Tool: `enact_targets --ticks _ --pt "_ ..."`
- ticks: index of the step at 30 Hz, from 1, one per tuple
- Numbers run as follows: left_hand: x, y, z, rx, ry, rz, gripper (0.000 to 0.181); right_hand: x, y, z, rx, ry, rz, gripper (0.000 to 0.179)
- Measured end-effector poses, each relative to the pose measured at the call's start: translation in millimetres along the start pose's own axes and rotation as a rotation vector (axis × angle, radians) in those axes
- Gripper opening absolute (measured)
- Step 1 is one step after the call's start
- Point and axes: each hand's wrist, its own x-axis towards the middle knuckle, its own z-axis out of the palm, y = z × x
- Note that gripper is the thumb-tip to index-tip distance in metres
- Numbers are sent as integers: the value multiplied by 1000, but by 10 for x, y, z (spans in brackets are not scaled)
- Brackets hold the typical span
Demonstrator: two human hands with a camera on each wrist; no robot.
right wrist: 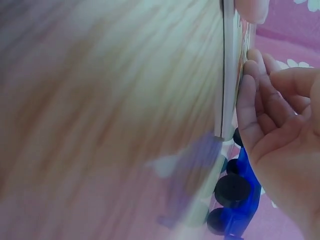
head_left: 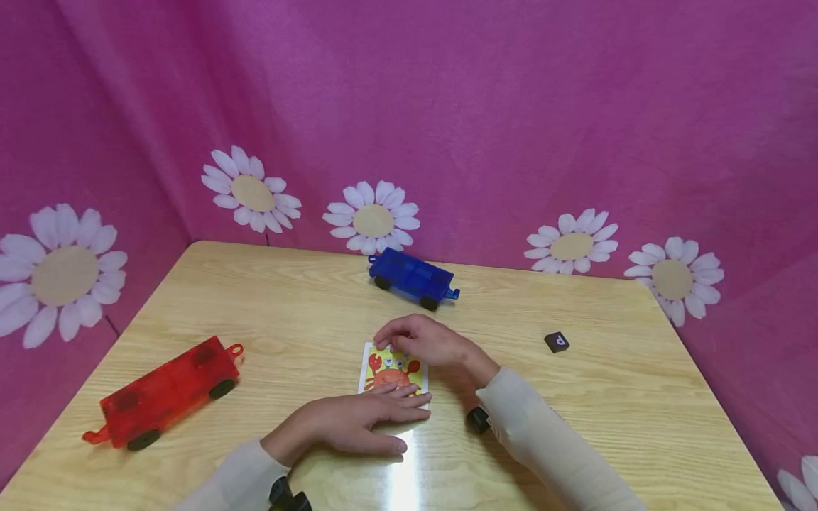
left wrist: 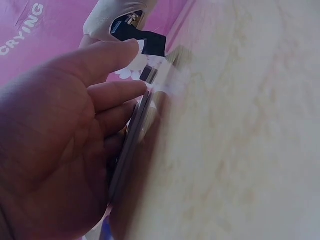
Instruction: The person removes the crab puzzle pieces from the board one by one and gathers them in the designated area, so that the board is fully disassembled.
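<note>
And here we are, both hands on the crab card (head_left: 391, 380), which lies on the worktop (head_left: 307, 312) about midway between its left and right edges! The left hand (head_left: 358, 422) lies over the card's near end, fingers outstretched and spread, thumb out to the side, grasping nothing. The right hand (head_left: 431, 341) is at the far end, fingers gently bent and resting against the upper face, no clench there, simply a loose touch. What a card it is: red claws, round eyes, yellow ground, white border (and, from the right wrist, a surprisingly thick edge).

Out toward the back edge of the worktop, the blue wagon (head_left: 412, 275) sits on dark wheels, tilted across the view, a hook at one end and a loop at the other. Over by the left edge, the red wagon (head_left: 169, 390) stands at a slant, its hook toward the near left corner. Toward the far right corner there's a small black cube (head_left: 557, 342) bearing a pale letter. Pale sleeves on both arms, and round it all, a pink cloth (head_left: 447, 106) with big white daisies (head_left: 373, 221)!
</note>
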Motion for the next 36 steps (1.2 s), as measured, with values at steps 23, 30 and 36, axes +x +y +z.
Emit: enact_targets --ticks 23,30,36 --pt "-6 -38 21 21 12 24 58 82 -121 47 -131 -34 49 31" --pt "-5 -34 12 24 8 25 58 97 -128 58 -147 -18 57 29" --pt "-14 -33 11 23 13 24 58 109 -144 81 -147 27 21 21"
